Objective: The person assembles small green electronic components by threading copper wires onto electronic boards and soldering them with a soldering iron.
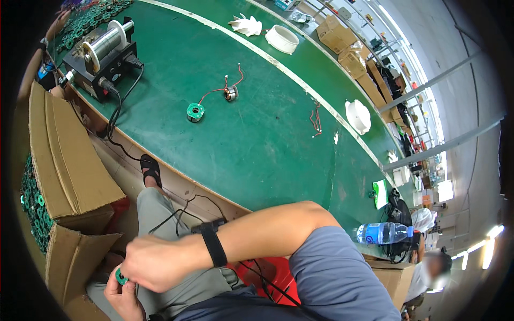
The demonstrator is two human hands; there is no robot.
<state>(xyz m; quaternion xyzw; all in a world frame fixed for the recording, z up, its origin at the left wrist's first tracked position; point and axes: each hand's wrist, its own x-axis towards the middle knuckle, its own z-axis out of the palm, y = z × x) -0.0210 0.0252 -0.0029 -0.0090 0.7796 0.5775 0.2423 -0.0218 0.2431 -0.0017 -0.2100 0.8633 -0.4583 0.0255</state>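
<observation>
My right hand (pixel 155 262) reaches across my lap to the lower left, a black wristband (pixel 214 247) on its wrist. My left hand (pixel 126 299) is just beneath it, palm up. A small green ring part (pixel 121 276) is pinched between the fingers of both hands, and most of it is hidden. Both hands hover over my grey trousers beside an open cardboard box (pixel 69 171) holding several of the same green parts (pixel 33 208). A black cable runs from the wristband up toward the table.
On the green table (pixel 257 150) lie a green ring part (pixel 195 112), a small wound coil with red wires (pixel 231 93), loose red wires (pixel 316 120), a black machine with a metal spool (pixel 104 53), white fan pieces (pixel 357 116) and a water bottle (pixel 383 233). Another person sits at the lower right.
</observation>
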